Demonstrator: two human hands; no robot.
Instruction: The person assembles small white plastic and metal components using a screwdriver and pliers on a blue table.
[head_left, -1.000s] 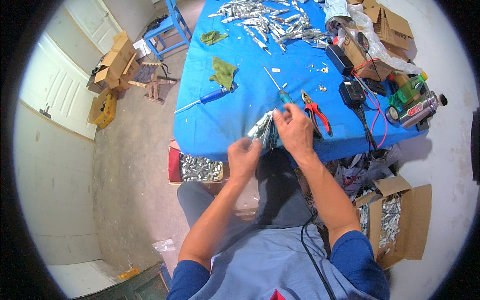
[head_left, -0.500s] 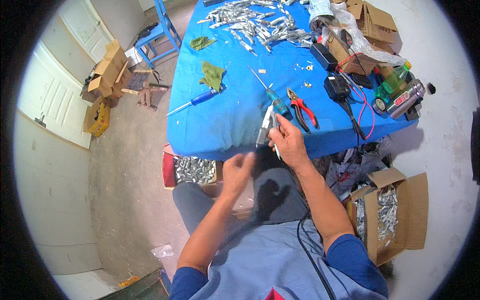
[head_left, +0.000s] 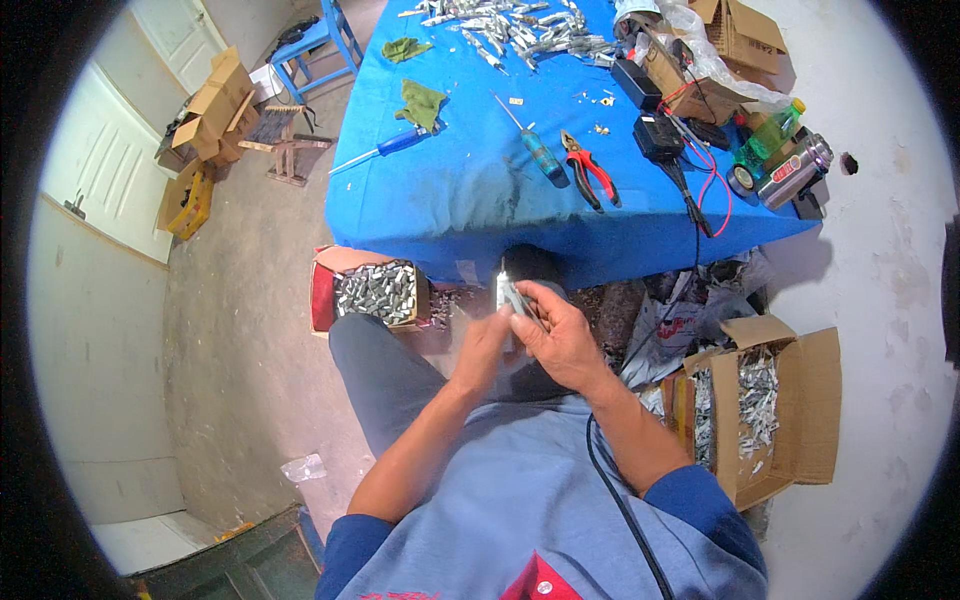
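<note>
Just off the near edge of the table (head_left: 430, 205), slim white-and-grey parts (head_left: 503, 290), right hand (head_left: 556, 335) pinching them, left hand (head_left: 483, 350) at their lower end, can't tell if it grips, red-handled pliers (head_left: 590, 174), teal-handled screwdriver (head_left: 543, 157) lying back from that edge.

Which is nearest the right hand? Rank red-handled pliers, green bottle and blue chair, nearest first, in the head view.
1. Red-handled pliers: on the table, ahead of the right hand.
2. Green bottle: at the table's right side.
3. Blue chair: left of the table.
</note>
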